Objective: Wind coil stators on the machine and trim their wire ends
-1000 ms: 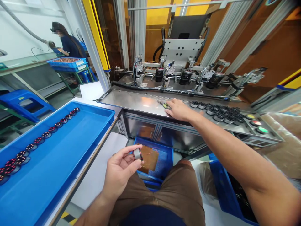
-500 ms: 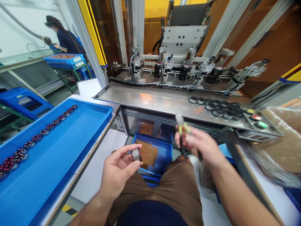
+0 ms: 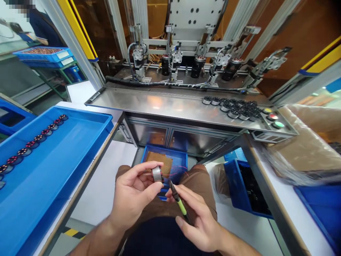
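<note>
Between the thumb and fingers of my left hand (image 3: pixel 138 192) is a small motor stator (image 3: pixel 157 174), a grey ring with dark ends and pinkish-red spots. Thin reddish wires (image 3: pixel 177 174) stick out from its right side, over my lap. My right hand (image 3: pixel 199 217) is closed around a pair of wire cutters (image 3: pixel 179 201) with black and lime-green handles. Their dark tip points up and left, close to the stator's lower right but apart from it. Seen edge-on, the jaws do not show whether they are open.
At left, a blue tray (image 3: pixel 64 167) holds a row of similar stators. Ahead, more black-and-grey stators (image 3: pixel 234 106) cluster on the machine's metal ledge (image 3: pixel 151 103), beside lit buttons (image 3: pixel 277 124). A blue bin (image 3: pixel 165 151) with cardboard sits below; another blue bin (image 3: pixel 239 188) stands right.
My right hand has brought the wire cutters down and left, close to the stator. The left hand still holds the stator. The view has tilted downward and shifted right.
</note>
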Tool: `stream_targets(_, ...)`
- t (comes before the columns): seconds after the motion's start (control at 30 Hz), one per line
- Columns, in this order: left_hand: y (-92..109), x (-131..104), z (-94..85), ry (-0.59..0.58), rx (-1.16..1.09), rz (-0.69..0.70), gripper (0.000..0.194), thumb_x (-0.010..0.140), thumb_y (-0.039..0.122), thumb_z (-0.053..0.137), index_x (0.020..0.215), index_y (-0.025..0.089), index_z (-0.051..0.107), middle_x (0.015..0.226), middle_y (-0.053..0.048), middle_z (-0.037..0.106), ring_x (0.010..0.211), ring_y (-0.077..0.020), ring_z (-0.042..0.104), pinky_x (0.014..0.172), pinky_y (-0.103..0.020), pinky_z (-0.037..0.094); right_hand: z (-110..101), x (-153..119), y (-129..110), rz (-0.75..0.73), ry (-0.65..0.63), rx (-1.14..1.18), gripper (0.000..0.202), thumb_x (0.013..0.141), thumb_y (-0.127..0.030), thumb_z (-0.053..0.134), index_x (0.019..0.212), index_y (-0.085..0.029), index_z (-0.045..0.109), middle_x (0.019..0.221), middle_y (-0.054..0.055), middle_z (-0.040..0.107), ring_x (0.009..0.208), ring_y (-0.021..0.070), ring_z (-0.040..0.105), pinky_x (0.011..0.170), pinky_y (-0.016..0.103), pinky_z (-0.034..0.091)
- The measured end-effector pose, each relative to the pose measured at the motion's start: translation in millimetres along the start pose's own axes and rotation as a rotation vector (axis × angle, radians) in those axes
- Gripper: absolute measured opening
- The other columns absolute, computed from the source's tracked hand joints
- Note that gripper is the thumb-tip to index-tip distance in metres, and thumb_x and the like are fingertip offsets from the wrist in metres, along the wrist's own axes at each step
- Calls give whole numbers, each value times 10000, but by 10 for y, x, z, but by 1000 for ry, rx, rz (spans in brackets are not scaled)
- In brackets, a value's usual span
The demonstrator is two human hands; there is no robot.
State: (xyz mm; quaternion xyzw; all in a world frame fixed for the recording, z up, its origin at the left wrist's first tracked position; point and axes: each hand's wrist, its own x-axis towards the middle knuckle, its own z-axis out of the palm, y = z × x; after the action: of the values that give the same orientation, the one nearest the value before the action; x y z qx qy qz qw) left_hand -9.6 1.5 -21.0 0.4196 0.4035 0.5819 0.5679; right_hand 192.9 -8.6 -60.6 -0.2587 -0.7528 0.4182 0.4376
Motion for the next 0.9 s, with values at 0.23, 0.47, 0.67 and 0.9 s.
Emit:
stream_targets(0.23,43,-66,-3,-11,13,-9,337,800,105,766,1100,253,729,1161,-47,755,948,-150,729,818,-215,604,63,8,56,-27,-23,-15,754,748,-49,536,1478,-200,420,1020,88,608,926,198,626,839,353,561)
stream_targets(0.47,15,-65,11,-21,1,-24,324,795,108,771,1088,241,733,1152,-60,756,947,-165,732,830,-239,607,51,-44,55,-57,19,-86,716,786,-23,531,1470,-209,427,874,62,607,744,169,594,657,294,544)
stream_targets(0.67,5,-58,-2,-37,-6,53,304,810,132,760,1084,259,725,1190,-59,732,993,-174,712,816,-239,605,37,-101,78,-1,13,-142,720,781,-36,533,1466,-230,425,893,61,618,798,185,623,706,290,565)
stream_targets(0.9,21,-113,16,-10,40,114,176,903,166,647,1041,252,715,1173,-73,711,1049,-199,681,729,-238,615,51,-56,14,-68,17,-131,787,735,-42,526,1493,-203,389,1101,109,604,1012,210,629,861,297,570)
